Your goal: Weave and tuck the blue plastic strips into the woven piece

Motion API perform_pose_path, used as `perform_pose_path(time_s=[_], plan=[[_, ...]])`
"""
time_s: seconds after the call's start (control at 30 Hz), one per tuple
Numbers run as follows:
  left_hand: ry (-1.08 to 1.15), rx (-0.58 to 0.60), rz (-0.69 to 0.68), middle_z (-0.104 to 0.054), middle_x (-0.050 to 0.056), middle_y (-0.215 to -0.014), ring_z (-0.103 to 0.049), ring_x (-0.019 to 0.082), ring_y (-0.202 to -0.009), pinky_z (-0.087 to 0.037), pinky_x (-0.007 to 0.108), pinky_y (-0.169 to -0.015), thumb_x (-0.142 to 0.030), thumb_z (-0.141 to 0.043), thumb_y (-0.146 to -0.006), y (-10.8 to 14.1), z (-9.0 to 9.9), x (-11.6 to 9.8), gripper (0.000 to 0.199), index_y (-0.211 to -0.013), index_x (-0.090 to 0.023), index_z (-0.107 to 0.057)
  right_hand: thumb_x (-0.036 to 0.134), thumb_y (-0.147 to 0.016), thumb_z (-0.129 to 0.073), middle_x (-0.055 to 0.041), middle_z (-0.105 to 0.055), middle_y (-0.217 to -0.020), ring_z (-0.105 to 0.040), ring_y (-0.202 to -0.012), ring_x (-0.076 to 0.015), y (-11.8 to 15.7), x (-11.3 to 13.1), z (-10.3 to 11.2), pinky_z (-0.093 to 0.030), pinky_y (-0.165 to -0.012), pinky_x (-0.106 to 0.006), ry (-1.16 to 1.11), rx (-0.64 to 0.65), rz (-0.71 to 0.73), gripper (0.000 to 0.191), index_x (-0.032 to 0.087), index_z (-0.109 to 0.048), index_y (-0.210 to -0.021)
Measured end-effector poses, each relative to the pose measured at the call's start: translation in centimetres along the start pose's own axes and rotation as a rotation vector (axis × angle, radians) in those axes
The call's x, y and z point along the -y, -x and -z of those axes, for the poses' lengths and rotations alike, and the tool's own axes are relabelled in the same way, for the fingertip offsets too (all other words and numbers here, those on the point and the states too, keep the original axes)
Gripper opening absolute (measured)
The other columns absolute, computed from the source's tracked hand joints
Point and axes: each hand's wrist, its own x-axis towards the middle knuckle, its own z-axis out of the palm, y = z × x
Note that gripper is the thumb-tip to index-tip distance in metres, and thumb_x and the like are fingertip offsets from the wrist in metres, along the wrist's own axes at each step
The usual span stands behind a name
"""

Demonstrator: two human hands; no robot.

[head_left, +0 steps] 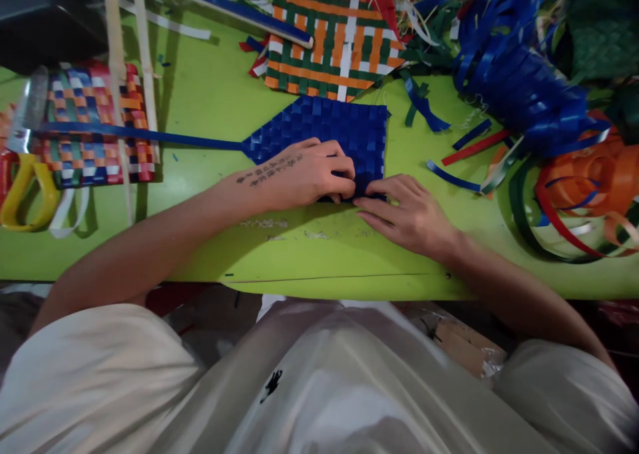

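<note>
A blue woven hand fan (344, 124) lies flat on the green table, its pointed end toward the left and a long blue-wrapped handle (194, 139) running out from it. My left hand (319, 174) rests over the fan's lower part, fingers curled and closed on its near edge. At the lower right corner my right hand (404, 214) has its thumb and fingers pinched together on the fan's edge, close to the left fingertips. Whatever strip end lies between the fingertips is hidden.
Above the fan lies an orange, green and white woven fan (324, 48). At left are another woven piece (94, 101), wooden sticks (142, 41) and yellow-handled scissors (30, 188). A blue strip coil (519, 74) and orange strip coil (584, 174) lie at right among loose scraps.
</note>
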Motion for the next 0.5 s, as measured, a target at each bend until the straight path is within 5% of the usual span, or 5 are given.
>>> perform_pose_path(time_s=[0.23,0.5], plan=[[-0.056,0.108,-0.066,-0.083,0.007,-0.135,-0.067,0.034,-0.132,-0.058,0.050,-0.100,-0.027,-0.058,-0.116,-0.6,1.0,0.0,0.029,-0.118,-0.029,-0.087,0.020,-0.116,-0.061,-0.0090,-0.083,-0.127,-0.077,-0.116,-0.0291,-0.2,-0.2,-0.4,-0.065,-0.097,-0.044,0.082,0.123,0.043,0.028,0.028,-0.081,-0.135],[0.176,0.100,-0.025,-0.083,0.008,-0.128,-0.071,0.034,-0.132,-0.059,0.051,-0.107,-0.019,-0.064,-0.104,-1.1,0.5,0.6,0.023,-0.100,-0.029,-0.085,0.016,-0.115,-0.058,-0.0126,-0.080,-0.134,-0.074,-0.118,-0.0342,0.2,-0.2,-0.3,-0.065,-0.096,-0.051,0.079,0.206,0.056,0.040,0.030,-0.075,-0.147]])
